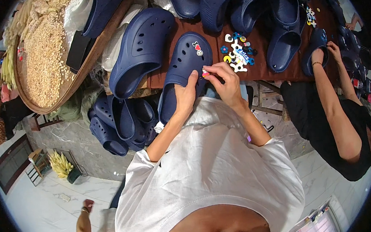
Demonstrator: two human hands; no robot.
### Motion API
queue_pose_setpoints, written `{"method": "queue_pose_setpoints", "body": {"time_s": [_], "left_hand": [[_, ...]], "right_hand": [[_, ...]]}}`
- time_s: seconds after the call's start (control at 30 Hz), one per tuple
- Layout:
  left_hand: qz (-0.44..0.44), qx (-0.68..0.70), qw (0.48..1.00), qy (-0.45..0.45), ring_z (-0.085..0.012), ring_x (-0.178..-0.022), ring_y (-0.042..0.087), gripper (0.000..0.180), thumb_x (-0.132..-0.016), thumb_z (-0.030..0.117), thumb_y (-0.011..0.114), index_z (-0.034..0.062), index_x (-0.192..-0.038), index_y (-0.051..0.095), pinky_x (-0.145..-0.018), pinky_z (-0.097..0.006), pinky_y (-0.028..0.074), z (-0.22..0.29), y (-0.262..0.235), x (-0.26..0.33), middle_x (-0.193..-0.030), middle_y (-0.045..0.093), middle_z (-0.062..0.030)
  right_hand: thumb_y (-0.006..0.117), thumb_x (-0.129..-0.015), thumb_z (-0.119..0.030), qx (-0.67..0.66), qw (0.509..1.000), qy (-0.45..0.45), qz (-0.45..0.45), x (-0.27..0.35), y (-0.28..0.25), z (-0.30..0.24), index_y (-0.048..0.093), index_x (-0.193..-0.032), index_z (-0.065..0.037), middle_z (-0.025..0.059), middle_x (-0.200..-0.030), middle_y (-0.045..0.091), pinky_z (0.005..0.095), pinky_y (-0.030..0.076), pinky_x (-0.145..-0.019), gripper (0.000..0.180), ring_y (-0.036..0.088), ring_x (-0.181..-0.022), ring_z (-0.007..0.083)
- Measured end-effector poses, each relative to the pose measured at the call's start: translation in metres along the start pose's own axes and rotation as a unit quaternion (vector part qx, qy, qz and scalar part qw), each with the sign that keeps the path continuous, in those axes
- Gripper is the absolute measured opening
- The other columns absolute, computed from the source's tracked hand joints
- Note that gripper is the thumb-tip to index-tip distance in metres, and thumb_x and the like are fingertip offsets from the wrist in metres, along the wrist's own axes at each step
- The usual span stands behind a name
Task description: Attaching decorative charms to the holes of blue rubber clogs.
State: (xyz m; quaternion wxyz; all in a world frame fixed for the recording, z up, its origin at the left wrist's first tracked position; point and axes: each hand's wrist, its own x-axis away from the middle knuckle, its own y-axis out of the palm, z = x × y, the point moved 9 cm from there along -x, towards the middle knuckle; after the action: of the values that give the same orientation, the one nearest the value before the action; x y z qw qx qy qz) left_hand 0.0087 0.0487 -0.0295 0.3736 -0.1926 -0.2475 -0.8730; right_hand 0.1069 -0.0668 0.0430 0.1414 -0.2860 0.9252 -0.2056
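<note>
My left hand (187,94) grips a navy blue clog (186,58) by its near side, at the table's front edge. Two small charms (197,48) sit in holes on the clog's toe. My right hand (226,81) pinches a small pink and white charm (205,73) against the clog's right side, next to my left fingertips. A pile of loose coloured charms (237,53) lies on the brown table (261,66) just beyond my right hand.
Another navy clog (141,50) lies to the left, more clogs (246,6) crowd the table's far side, and a heap (118,124) sits below it. A round tray of grain (44,61) stands at left. Another person's hands (326,52) hold a clog at right.
</note>
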Motion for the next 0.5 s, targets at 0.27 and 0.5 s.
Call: {"method": "queue_pose_setpoints", "body": {"time_s": [0.27,0.5], "left_hand": [[0.005,-0.033,0.999,0.008,-0.0236,-0.113,0.058,0.049,-0.09,0.02,0.066,-0.0095,-0.128,0.052,-0.098,-0.032,0.045,0.003,-0.001,0.0,-0.125,0.059,-0.0168],[-0.015,0.001,1.0,-0.017,-0.0233,-0.115,0.057,0.053,-0.089,0.018,0.069,-0.0075,-0.131,0.049,-0.1,-0.033,0.045,0.006,0.006,0.002,-0.127,0.058,-0.0161]], "right_hand": [[0.07,-0.081,0.0,0.007,1.0,-0.01,0.008,0.001,0.002,-0.005,0.071,-0.106,-0.007,0.0087,-0.095,0.062,0.0337,0.053,-0.073,0.026,0.065,-0.085,0.0231],[0.067,-0.085,-0.002,-0.074,0.994,0.086,0.007,-0.001,-0.011,0.009,0.069,-0.112,-0.007,0.0092,-0.094,0.062,0.032,0.053,-0.07,0.027,0.065,-0.086,0.0211]]}}
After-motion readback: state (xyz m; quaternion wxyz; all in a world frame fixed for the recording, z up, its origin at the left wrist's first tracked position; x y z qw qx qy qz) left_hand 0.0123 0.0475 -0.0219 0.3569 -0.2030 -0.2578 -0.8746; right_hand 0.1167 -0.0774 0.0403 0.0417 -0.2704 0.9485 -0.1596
